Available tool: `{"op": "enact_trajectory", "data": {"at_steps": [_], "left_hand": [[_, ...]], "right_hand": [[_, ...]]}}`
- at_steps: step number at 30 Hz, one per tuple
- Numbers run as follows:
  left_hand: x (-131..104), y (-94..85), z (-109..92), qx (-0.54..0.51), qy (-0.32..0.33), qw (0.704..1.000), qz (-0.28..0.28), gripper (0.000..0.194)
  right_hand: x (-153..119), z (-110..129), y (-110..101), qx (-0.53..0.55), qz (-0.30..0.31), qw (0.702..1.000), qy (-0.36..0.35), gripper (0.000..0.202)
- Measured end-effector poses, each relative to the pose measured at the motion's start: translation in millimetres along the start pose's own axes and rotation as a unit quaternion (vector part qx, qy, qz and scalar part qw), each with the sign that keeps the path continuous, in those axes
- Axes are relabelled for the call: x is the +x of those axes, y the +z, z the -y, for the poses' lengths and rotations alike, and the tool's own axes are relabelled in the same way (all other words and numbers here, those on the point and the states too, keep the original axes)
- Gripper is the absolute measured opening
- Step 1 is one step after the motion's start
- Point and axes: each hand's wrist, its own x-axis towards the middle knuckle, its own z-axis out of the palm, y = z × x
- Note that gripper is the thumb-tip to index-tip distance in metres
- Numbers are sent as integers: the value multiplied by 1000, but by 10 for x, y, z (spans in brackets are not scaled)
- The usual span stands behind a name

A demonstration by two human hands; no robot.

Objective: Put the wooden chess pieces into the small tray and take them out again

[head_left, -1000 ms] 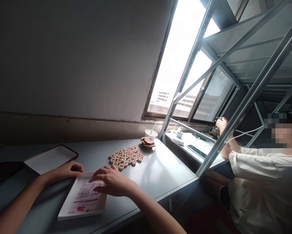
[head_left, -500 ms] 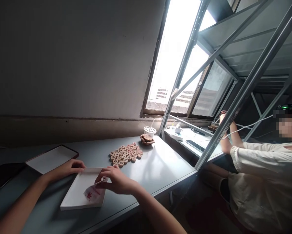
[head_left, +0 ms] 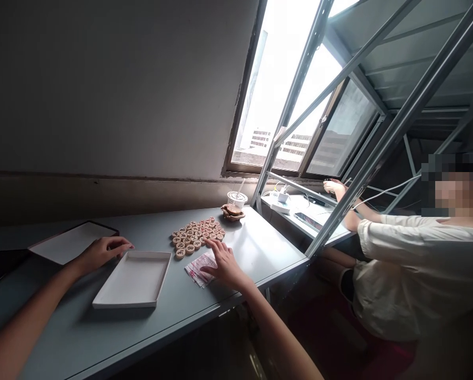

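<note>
Fingers spread, my right hand (head_left: 227, 268) rests over a folded sheet (head_left: 200, 270) with red print, which lies flat on the grey table. Part of the sheet is hidden under the hand. Just beyond it sits a cluster of round wooden Chinese chess pieces (head_left: 196, 233), with red and dark characters. My left hand (head_left: 102, 254) is by the far left corner of a shallow white box (head_left: 127, 282), fingers stretched toward it and holding nothing; I cannot tell whether they touch it. The box has nothing inside.
Behind my left hand lies a box lid (head_left: 76, 243). A lidded cup with a straw (head_left: 237, 199) stands by a brown dish (head_left: 232, 213) near the wall. Metal posts (head_left: 339, 211) divide off a second desk, where another person (head_left: 398, 264) sits. A dark flat object (head_left: 2, 264) lies far left.
My right hand has carried the printed sheet out of the white box to the right and let it go on the table near the pieces. My left hand has lifted slightly off the box corner.
</note>
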Motion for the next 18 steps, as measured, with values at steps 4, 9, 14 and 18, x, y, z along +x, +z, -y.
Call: {"op": "enact_trajectory", "data": {"at_steps": [4, 9, 14, 18], "left_hand": [[-19, 0, -84, 9, 10, 999, -33, 45], [-6, 38, -67, 34, 50, 998, -33, 44], [-25, 64, -83, 57, 68, 996, -15, 45], [-39, 83, -121, 46, 67, 997, -10, 46]], "right_hand": [[67, 42, -108, -15, 106, 990, -91, 57], [206, 53, -127, -72, 162, 981, -74, 32], [254, 68, -137, -77, 217, 970, -74, 26], [281, 163, -162, -5, 182, 977, -112, 17]]}}
